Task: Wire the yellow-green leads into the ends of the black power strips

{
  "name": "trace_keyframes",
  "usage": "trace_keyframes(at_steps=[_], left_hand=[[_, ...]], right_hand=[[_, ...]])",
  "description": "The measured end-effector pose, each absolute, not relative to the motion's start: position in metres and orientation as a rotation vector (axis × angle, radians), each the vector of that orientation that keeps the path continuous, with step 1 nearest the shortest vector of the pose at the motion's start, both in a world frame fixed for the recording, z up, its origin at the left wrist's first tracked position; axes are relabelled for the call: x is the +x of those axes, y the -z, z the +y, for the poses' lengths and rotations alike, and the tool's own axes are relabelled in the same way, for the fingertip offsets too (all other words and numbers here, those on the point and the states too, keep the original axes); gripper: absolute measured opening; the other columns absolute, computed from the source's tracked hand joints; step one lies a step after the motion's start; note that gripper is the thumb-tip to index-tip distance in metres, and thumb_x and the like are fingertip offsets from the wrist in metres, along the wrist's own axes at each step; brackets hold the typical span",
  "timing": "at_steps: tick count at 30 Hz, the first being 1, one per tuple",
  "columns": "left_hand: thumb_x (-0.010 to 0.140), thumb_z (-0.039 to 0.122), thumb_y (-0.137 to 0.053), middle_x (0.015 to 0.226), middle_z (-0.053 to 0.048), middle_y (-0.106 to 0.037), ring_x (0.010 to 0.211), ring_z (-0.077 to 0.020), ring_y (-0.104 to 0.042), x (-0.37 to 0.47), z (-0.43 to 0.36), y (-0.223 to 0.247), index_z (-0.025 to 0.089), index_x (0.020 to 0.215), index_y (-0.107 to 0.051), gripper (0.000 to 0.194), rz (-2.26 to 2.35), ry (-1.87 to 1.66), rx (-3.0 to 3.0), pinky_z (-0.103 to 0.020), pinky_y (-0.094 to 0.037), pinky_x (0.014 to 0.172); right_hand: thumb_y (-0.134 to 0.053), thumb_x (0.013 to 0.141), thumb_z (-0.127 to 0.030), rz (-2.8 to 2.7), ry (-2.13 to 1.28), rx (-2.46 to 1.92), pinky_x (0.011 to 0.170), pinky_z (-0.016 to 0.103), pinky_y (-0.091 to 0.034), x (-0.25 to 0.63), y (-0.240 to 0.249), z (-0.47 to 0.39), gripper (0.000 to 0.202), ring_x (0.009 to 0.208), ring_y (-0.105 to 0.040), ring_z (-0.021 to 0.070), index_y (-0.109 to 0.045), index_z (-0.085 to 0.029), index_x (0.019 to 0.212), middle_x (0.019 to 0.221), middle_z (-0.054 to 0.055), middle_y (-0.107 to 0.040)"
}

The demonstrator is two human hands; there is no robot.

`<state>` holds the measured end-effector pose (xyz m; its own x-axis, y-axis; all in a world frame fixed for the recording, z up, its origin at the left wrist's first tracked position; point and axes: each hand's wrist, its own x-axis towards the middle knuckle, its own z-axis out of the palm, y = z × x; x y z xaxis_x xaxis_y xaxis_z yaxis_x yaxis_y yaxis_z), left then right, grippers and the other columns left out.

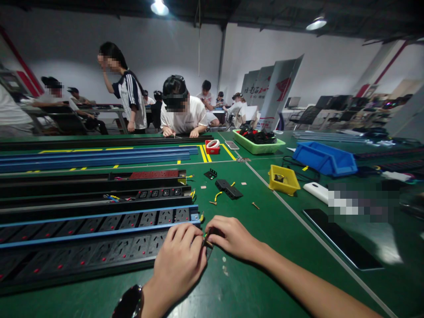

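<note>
My left hand (180, 254) lies over the right end of the nearest power strip (106, 254), a black bar with a row of sockets and red dots. Its fingers curl around that end. Close against it, my right hand (228, 234) is closed in a pinch at the strip's end. A small brass-coloured piece and a bit of green wire show at the fingertips, too small to make out fully. Behind lies a blue-edged power strip (129, 223) with a yellow-sleeved wire end. Two more black strips, one with a dark red socket row (154, 174), lie farther back.
Black brackets (228, 189) and a loose bolt (255, 206) lie ahead. On the right are a yellow bin (284, 180), blue bin (324, 159), phone (341, 238) and white device (316, 192). A green basket (260, 143) stands behind. A co-worker (183, 110) works across the table.
</note>
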<state>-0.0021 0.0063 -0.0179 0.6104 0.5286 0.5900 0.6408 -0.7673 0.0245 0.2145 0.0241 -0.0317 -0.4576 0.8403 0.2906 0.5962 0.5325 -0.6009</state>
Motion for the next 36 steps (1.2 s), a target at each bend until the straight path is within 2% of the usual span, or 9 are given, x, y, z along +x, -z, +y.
trace_keyframes(at_steps=[36], left_hand=[[0.094, 0.018, -0.056, 0.097, -0.004, -0.067, 0.097, -0.0252, -0.058, -0.0021, 0.0061, 0.0193, 0.017, 0.098, -0.066, 0.011, -0.974, 0.885, -2.632, -0.043, -0.043, 0.091]], right_hand=[[-0.072, 0.092, -0.015, -2.213, -0.567, -1.146, 0.078, 0.025, -0.047, 0.2154, 0.0355, 0.0241, 0.010, 0.089, -0.068, 0.0181, -0.070, -0.022, 0.100, 0.094, 0.002, -0.072]])
